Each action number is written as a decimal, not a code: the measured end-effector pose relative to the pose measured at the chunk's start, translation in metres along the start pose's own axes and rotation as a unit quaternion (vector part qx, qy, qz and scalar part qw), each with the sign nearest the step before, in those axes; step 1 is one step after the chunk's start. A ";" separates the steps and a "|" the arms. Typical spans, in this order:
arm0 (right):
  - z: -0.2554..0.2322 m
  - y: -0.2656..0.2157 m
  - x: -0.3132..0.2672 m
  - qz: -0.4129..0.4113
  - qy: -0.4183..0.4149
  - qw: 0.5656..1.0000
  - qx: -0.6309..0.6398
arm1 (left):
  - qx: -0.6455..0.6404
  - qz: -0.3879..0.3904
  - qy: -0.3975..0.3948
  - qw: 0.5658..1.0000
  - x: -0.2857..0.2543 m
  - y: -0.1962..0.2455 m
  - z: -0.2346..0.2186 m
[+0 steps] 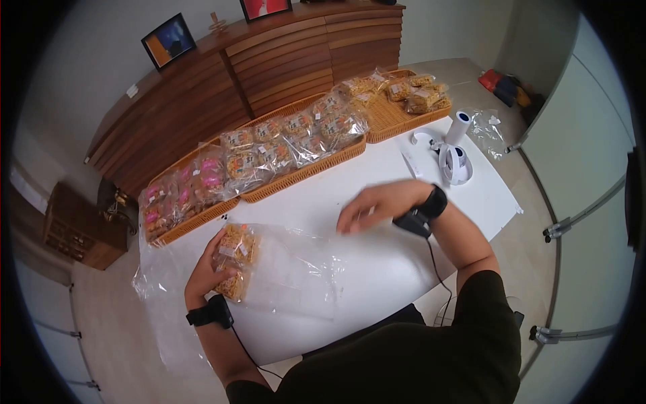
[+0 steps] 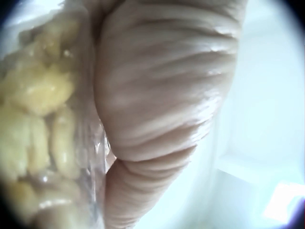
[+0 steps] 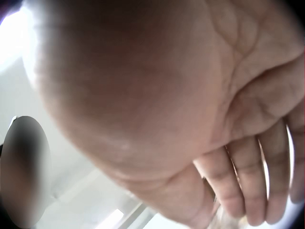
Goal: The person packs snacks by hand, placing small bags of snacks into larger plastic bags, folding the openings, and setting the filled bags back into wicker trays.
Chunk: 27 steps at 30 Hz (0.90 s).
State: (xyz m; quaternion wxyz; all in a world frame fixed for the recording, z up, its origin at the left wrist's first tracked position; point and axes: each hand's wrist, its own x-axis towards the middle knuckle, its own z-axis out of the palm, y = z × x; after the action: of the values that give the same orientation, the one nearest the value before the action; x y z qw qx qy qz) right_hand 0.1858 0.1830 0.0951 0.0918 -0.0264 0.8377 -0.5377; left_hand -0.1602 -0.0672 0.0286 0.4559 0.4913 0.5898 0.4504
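A slatted wooden sideboard (image 1: 286, 75) stood at eleven o'clock, behind the white table (image 1: 377, 273) where we found the work. Going left to right, we met a wicker basket (image 1: 202, 222) of pink-labelled packets between nine and ten o'clock.

At eight o'clock, the left hand (image 1: 206, 271) gripped a pair of snack packets (image 1: 241, 244), fingers along their outer edge and thumb over the nearer one. In the left wrist view we saw yellow pieces through film, close beside the base of the thumb. A flat clear bag (image 1: 296, 276) reached from the packets toward six o'clock; we could not tell whether they lay inside it or on top.

A middle basket (image 1: 306, 172), filled with wrapped packets, sat at eleven o'clock. The right hand (image 1: 382, 204) hung over the table at three o'clock, blurred, its fingers loosely bent and holding nothing we could see. Another basket (image 1: 410, 126) stood at one o'clock, and white rolls (image 1: 459, 128) at two.

We judged the step in hand to be setting the pair at the bag. The next move seemed to call for a steady left grip while the right fingers took the loose film.
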 end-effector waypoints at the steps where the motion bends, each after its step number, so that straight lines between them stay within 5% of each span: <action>1: -0.029 0.027 -0.010 0.003 0.086 0.996 0.030 | 0.003 0.002 -0.001 1.000 -0.001 0.000 -0.002; 3: -0.080 0.061 -0.027 0.074 0.353 0.931 0.059 | 0.047 -0.013 0.010 0.999 0.000 0.002 -0.003; 5: -0.131 0.115 -0.036 0.132 0.523 0.840 -0.054 | 0.038 -0.016 0.011 0.999 -0.003 0.011 0.001; 9: -0.210 0.169 -0.029 0.250 0.554 0.794 -0.025 | 0.127 -0.044 0.056 0.989 -0.010 0.029 0.010; 11: -0.238 0.181 -0.014 0.332 0.622 0.709 0.018 | 0.169 -0.060 0.079 0.981 -0.013 0.039 0.014; 13: -0.255 0.199 -0.004 0.322 0.646 0.686 -0.087 | 0.188 -0.037 0.096 0.977 -0.012 0.043 0.018; 15: -0.294 0.253 0.011 0.408 0.537 0.690 -0.264 | 0.218 -0.025 0.103 0.970 -0.013 0.040 0.018; 16: -0.290 0.230 0.022 0.398 0.541 0.692 -0.266 | 0.226 -0.027 0.117 0.967 -0.012 0.042 0.020; 18: -0.268 0.186 0.031 0.470 0.672 0.572 -0.007 | 0.240 -0.041 0.129 0.961 -0.010 0.048 0.025; 21: -0.265 0.172 0.029 0.513 0.608 0.606 -0.008 | 0.253 -0.060 0.138 0.956 -0.007 0.046 0.028; 24: -0.298 0.236 0.029 0.502 0.596 0.627 0.023 | 0.296 -0.038 0.121 0.947 -0.007 0.047 0.031; 27: -0.266 0.189 0.022 0.461 0.562 0.686 0.013 | 0.306 -0.022 0.127 0.943 -0.005 0.048 0.033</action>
State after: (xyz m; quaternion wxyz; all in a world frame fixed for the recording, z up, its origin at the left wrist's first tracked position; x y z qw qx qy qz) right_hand 0.1255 0.4981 0.0286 -0.1597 0.6720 0.6314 -0.3526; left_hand -0.1192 -0.0645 0.0703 0.2141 0.5326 0.7632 0.2966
